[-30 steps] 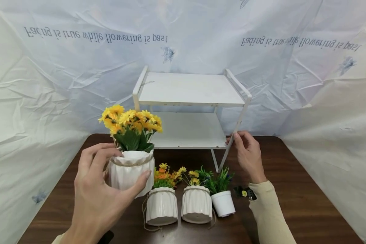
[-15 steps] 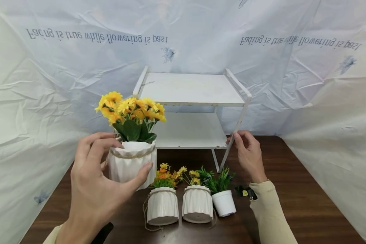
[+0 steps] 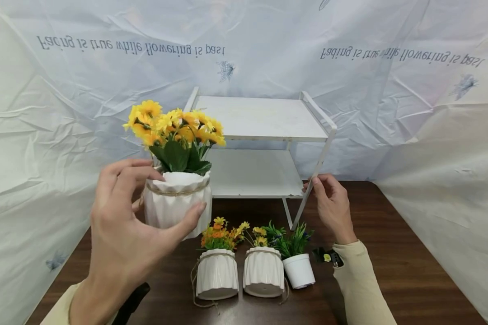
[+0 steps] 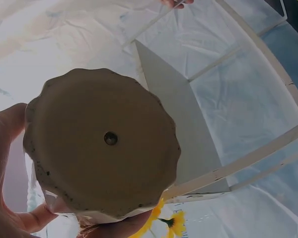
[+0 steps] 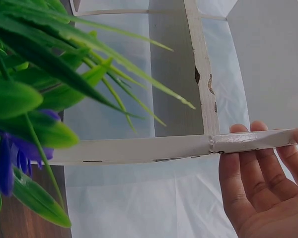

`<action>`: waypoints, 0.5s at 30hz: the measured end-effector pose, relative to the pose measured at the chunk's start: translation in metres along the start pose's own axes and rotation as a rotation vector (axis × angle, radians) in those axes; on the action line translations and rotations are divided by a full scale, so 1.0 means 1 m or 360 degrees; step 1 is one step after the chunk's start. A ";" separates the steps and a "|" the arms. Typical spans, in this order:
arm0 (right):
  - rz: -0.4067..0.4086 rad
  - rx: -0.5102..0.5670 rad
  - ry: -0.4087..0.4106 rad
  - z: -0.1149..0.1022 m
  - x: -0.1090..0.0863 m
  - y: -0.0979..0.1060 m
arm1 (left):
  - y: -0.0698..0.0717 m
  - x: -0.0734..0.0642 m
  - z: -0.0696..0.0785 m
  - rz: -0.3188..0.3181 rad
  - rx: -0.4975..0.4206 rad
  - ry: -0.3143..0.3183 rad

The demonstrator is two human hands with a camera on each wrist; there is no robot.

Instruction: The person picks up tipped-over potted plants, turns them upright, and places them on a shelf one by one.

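Fluted white pot [image 3: 168, 206] | yellow flowers [image 3: 147, 109] | aloft, seemingly upright | white rack [image 3: 264, 117] standing

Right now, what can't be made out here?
Head: left end of lower board, behind held pot and yellow flowers.
Left wrist: most yellow flowers, behind that pot.
Right wrist: green plant, cut by the left edge.
Head: dark object by the right cuff, too small to identify.

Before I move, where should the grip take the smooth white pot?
I'd probably take the smooth white pot by its sidewall, from the near side: its base partly shows, green leaves spread beyond the rim, and a ribbed pot sits close left.
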State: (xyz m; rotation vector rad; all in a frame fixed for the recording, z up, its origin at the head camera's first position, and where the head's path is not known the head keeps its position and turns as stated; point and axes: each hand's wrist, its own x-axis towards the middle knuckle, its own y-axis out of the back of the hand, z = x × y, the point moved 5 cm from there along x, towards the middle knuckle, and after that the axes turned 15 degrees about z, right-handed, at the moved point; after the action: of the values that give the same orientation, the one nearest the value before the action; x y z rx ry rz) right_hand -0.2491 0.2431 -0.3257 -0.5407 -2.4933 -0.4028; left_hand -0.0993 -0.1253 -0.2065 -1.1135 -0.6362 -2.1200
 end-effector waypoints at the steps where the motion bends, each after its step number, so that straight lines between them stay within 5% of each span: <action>1: -0.0001 0.0004 0.0001 0.000 0.000 0.000 | -0.001 0.001 0.000 0.0004 0.0003 -0.0004; 15: -0.0002 0.0022 0.0003 0.001 0.000 0.000 | -0.019 0.018 0.010 0.0042 -0.0035 -0.0045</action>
State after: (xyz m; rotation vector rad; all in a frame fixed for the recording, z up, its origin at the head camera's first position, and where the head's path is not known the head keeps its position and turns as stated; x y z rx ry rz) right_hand -0.2496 0.2436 -0.3263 -0.5326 -2.4928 -0.3863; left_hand -0.1160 -0.1119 -0.1879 -1.1593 -0.6093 -2.0971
